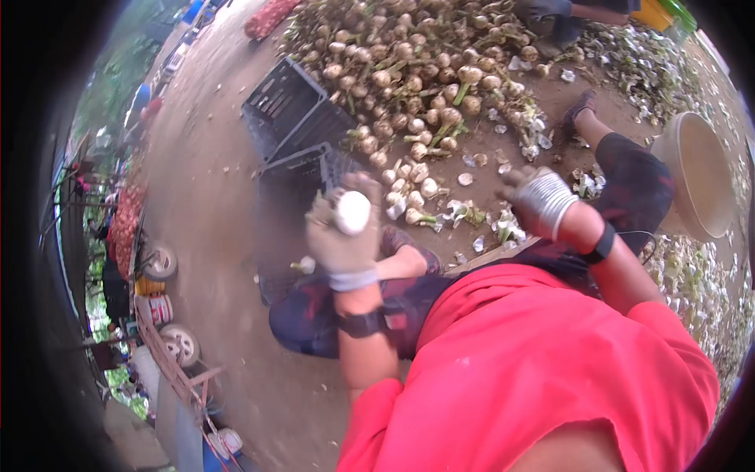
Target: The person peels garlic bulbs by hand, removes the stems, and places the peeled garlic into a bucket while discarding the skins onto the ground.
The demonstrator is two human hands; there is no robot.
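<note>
My left hand [344, 236], in a beige glove, holds a peeled white bulb [352, 213] above the black crates. My right hand [543, 200] is gloved too, with white banding around it. Its fingers are curled and blurred, so whatever they hold cannot be made out. It is apart from my left hand, over the soil and loose skins. Ahead of both hands lies a large heap of bulbs [417, 71] with roots and stems. Several cleaner bulbs [429, 187] lie on the ground between my hands.
Black plastic crates [287, 106] stand left of the heap. A pale tub [700, 175] is tilted beside my right leg. White peelings [645, 67] cover the ground at the right. Another person's gloved hand [543, 9] is at the top. A wheeled cart [177, 374] stands at far left.
</note>
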